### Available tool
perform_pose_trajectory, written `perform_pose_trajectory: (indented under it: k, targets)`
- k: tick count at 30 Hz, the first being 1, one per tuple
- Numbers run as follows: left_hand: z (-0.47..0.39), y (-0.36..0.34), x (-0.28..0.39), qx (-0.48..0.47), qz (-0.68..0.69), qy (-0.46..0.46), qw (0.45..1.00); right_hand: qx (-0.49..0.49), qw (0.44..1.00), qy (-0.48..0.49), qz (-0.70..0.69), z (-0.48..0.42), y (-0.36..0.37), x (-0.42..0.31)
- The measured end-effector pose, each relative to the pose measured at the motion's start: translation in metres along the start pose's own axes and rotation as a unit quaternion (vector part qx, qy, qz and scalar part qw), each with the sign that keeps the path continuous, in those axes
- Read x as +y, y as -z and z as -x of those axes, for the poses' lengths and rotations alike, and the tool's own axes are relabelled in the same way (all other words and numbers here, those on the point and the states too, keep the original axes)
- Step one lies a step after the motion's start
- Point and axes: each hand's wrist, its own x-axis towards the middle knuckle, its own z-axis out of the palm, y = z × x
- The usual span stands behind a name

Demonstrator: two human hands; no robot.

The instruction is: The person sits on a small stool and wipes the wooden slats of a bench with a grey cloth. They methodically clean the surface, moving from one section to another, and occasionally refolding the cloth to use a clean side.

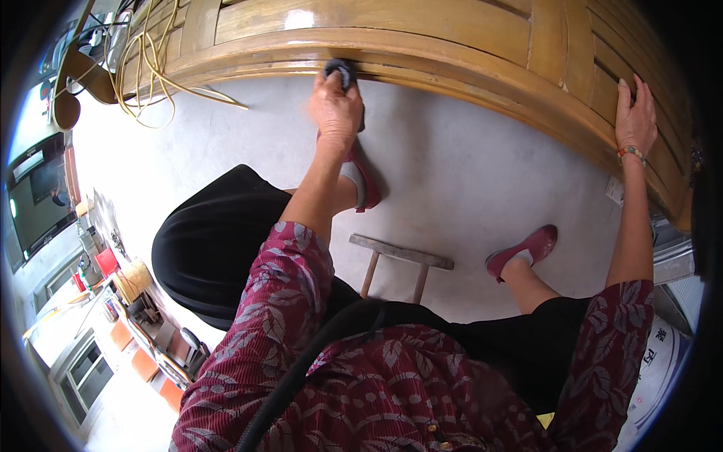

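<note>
My left hand (338,110) grips a dark pad or cloth (340,69), fingers closed around it. The pad touches the lower edge moulding of a varnished, panelled piece of wooden furniture (373,20) that spans the top of the view. More dark material shows beside the wrist. My right hand (636,121), with a beaded bracelet (631,152) at its wrist, lies on the slatted right part of the same furniture, fingers extended and holding nothing. Its palm is hidden.
A wooden stool or small trestle (401,252) stands between my feet in red shoes. Yellow cord (149,68) hangs in loops at upper left, its end on the grey floor (452,164). At lower right lies a white sack (658,367) bearing writing. Cluttered items stand far left.
</note>
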Motion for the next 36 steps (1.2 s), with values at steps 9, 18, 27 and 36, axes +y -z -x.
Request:
perform_pose_trajectory:
  k: [9,18,27,36]
  targets:
    - [0.031,-0.012,0.051,-0.091,0.022,-0.069,0.993,0.005,1.000,0.003,0.005,-0.002,-0.002,0.001]
    - [0.028,-0.011,0.063,-0.170,-0.103,-0.245,0.949,0.017,1.000,0.011,-0.009,0.001,-0.004,0.004]
    - [-0.027,0.033,-0.017,-0.196,-0.272,-0.253,0.907,0.012,1.000,0.001,0.003,-0.001,-0.004,-0.001]
    - [-0.029,0.029,-0.038,-0.149,-0.153,0.117,0.970,0.008,1.000,-0.012,0.009,0.002,0.002,-0.010]
